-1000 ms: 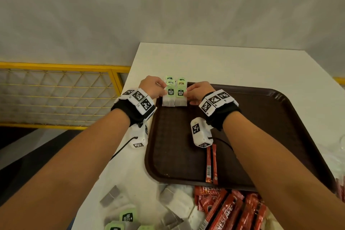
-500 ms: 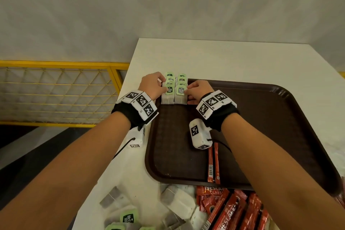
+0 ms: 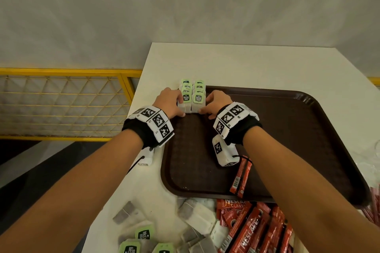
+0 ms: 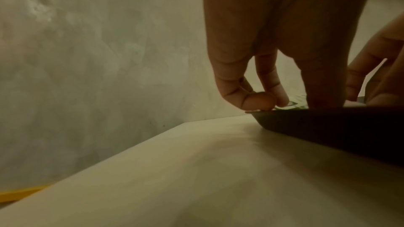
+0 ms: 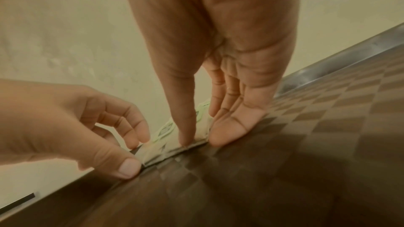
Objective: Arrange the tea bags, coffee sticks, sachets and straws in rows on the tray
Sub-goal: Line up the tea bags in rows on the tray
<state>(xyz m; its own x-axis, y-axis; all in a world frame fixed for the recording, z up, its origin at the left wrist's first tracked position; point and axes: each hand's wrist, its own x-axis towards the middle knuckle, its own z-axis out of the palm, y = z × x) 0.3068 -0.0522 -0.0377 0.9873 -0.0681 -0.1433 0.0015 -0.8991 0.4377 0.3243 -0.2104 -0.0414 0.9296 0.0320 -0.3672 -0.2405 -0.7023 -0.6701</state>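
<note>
The left hand (image 3: pixel 169 102) and the right hand (image 3: pixel 216 103) flank a block of tea bags (image 3: pixel 192 96) at the far left corner of the brown tray (image 3: pixel 287 139), each set against one outer side of the block. In the right wrist view the right hand's fingers (image 5: pixel 227 132) lie nearly straight along the block's side with the thumb tip down at its near edge, pressing rather than wrapping; the left hand's fingers are loosely curled, thumb and fingertips touching the near left corner, and I cannot tell whether they pinch a bag or only nudge it. The block is two columns of overlapping bags with green tags up, its long axis running away from the person toward the tray's far rim, so the bags lie directly between the hands and just ahead of the fingertips. Both hands are equally near; squaring the columns looks like an inward squeeze from both sides. Two coffee sticks (image 3: pixel 241 174) lie on the tray under the right forearm, parallel to that axis, and loose tea bags (image 3: pixel 197 217) and more sticks (image 3: pixel 253 230) wait on the desk (image 3: pixel 236 63) nearer the person.
</note>
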